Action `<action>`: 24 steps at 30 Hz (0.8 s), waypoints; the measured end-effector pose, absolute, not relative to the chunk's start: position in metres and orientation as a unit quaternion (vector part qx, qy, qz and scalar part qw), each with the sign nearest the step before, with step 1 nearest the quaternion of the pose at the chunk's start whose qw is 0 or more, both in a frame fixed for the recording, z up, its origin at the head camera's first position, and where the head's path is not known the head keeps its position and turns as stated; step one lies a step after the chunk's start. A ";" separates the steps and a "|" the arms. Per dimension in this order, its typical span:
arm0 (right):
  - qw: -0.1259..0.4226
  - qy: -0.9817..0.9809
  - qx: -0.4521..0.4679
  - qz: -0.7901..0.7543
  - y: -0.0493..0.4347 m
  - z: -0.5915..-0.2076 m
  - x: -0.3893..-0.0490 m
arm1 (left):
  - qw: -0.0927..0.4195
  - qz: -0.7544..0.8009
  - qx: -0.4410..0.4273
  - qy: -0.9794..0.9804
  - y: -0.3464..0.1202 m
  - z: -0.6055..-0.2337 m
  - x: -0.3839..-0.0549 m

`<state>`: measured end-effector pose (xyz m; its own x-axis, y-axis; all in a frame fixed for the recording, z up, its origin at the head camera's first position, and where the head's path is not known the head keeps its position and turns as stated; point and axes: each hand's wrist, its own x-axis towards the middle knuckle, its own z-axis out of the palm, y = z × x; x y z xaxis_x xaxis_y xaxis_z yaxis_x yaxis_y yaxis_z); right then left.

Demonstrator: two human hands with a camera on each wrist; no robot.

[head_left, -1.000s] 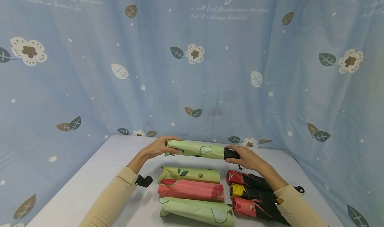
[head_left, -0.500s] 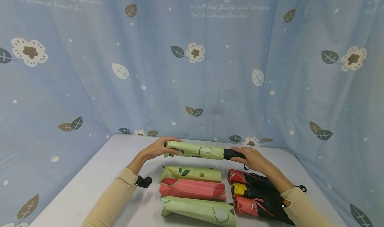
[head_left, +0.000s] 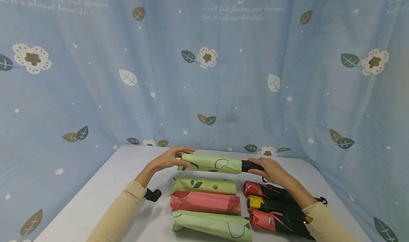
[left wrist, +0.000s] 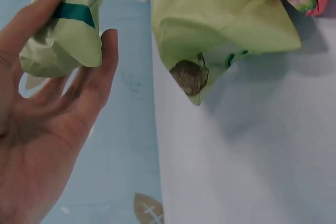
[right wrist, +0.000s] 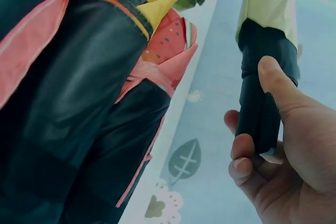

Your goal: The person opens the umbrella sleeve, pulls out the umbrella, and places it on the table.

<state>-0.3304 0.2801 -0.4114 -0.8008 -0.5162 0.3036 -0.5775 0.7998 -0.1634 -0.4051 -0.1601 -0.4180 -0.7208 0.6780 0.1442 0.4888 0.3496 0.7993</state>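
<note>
Between both hands hangs a folded umbrella in a light green printed sleeve point(head_left: 211, 163), roughly level above the far part of the table. My left hand point(head_left: 168, 159) holds the sleeve's left end, with the thumb in front and fingers behind; the left wrist view shows a dark green band on the sleeve point(left wrist: 63, 51). At the other end, my right hand point(head_left: 270, 170) grips the black handle point(right wrist: 260, 98), thumb along one side and fingertips curled round the other. A small dark loop dangles below the right hand.
In front lie a yellow-green sleeve point(head_left: 206, 186), a red watermelon-print sleeve point(head_left: 206, 202) and a pale green sleeve point(head_left: 207, 222), side by side. Right of them, three folded black umbrellas point(head_left: 281, 210) with red or yellow tips lie partly under my right forearm. A blue patterned curtain point(head_left: 230, 92) encloses the table.
The sleeved umbrella has sunk a little and shifted slightly right. My right hand has moved right along the handle, so more black shows. My left hand now sits nearer the sleeve's tip.
</note>
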 end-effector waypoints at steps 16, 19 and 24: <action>0.155 -0.943 0.270 0.116 0.301 -0.413 -0.316 | 0.134 0.436 0.361 0.814 -0.174 -0.427 -0.402; 0.158 -0.943 0.267 0.118 0.303 -0.413 -0.315 | 0.145 0.438 0.362 0.810 -0.172 -0.427 -0.403; 0.168 -0.941 0.268 0.120 0.308 -0.412 -0.315 | 0.155 0.440 0.355 0.810 -0.172 -0.425 -0.403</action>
